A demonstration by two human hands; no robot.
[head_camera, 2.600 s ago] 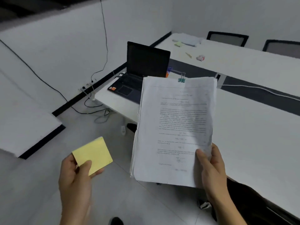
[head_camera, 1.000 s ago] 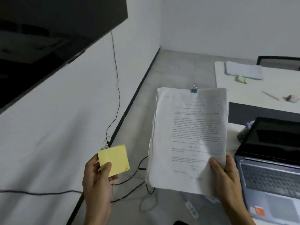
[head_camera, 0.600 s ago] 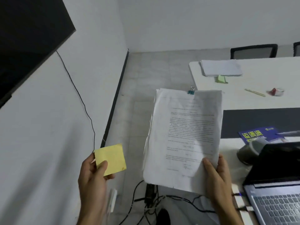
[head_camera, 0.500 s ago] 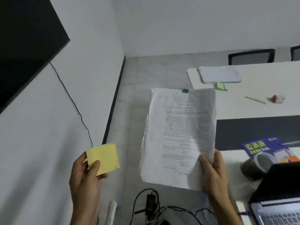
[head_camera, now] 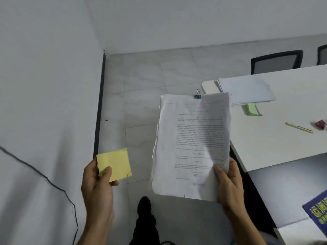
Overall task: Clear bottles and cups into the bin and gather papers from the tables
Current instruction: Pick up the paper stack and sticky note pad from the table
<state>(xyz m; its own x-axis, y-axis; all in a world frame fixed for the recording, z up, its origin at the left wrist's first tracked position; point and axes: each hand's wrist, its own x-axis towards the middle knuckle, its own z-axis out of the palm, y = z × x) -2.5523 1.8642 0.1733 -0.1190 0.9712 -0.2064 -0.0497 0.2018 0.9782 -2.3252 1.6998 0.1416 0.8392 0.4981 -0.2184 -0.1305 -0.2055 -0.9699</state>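
**tidy_guy:** head view; why's everything carried out in front like that? the right hand [head_camera: 228,183] pinches the bottom right corner of a thick stack of white printed paper sheets [head_camera: 191,147], thumb on the front, fingers behind; the left hand [head_camera: 96,183] grips a square pad of pale yellow sticky notes [head_camera: 115,163], thumb across its face, fingers wrapped behind

**deskmod:** my guess: each hand carries its own find so nothing gets mixed or dropped on the way; both hang over the grey tiled floor [head_camera: 141,103], just left of the white matte table [head_camera: 274,138]; the teal metal binder clip [head_camera: 197,96] on the top edge keeps the sheets together, so one corner pinch is probably enough; the left edges look ragged and the bundle bows a bit, floppy stuff

**tidy_guy:** and what's left?

**deskmod:** on that table's far corner lies a flat stack of white paper [head_camera: 246,90], a light green sticky pad [head_camera: 251,109] right against its near edge; further right a slim pale pen [head_camera: 299,127] and a small red crumpled thing [head_camera: 319,124], too blurry to name; I'd say that pile is next; no bottles, cups or bin in sight
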